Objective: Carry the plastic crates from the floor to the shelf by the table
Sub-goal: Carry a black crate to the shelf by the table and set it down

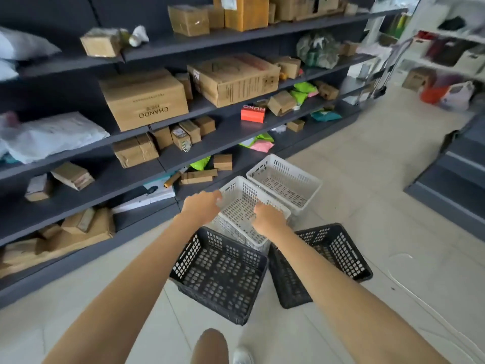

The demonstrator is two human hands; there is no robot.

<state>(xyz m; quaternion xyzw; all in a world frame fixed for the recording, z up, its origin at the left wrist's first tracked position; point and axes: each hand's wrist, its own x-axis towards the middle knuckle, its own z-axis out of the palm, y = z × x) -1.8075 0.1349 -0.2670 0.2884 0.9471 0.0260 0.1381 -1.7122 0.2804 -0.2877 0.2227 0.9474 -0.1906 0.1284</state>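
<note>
Several perforated plastic crates stand on the tiled floor in front of me. The near white crate (240, 206) has my left hand (202, 206) closed on its left rim and my right hand (267, 219) closed on its right rim. A second white crate (284, 179) stands just behind it to the right. Nearer to me sit a black crate (219, 274) on the left and another black crate (328, 258) on the right, partly hidden under my right forearm.
A long dark shelving unit (183, 153) loaded with cardboard boxes and parcels runs along the left. A dark low shelf (451, 177) stands at right. White shelves, bags and a hand trolley (380, 74) are at the far end. My knee (210, 345) shows at bottom.
</note>
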